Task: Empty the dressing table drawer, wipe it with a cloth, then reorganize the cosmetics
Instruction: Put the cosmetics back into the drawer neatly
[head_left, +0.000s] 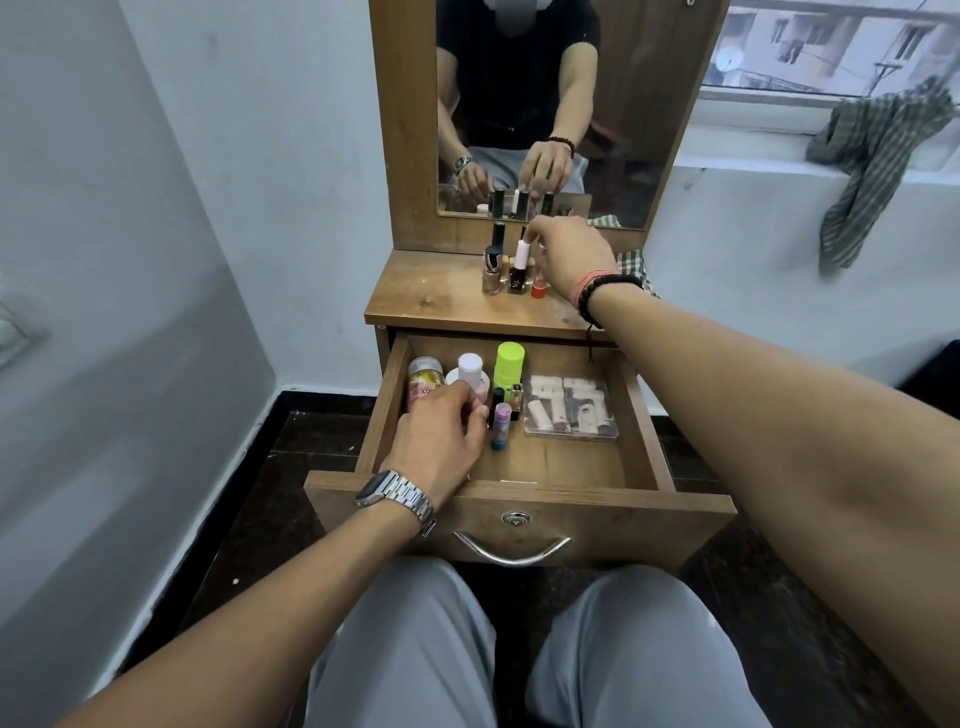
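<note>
We are early in the emptying. Nearest, our left hand (441, 431) curls into the open wooden drawer (644, 415), fingers around the white pink-capped bottle (471, 375); a lime-green tube (508, 364) and clear plastic sample box (569, 408) remain, with bare floor toward the front wall. Farther, our right hand (569, 260) pinches a white-capped nail polish (519, 267) on the tabletop (431, 296), close to the mirror. Wiping is not yet begun.
</note>
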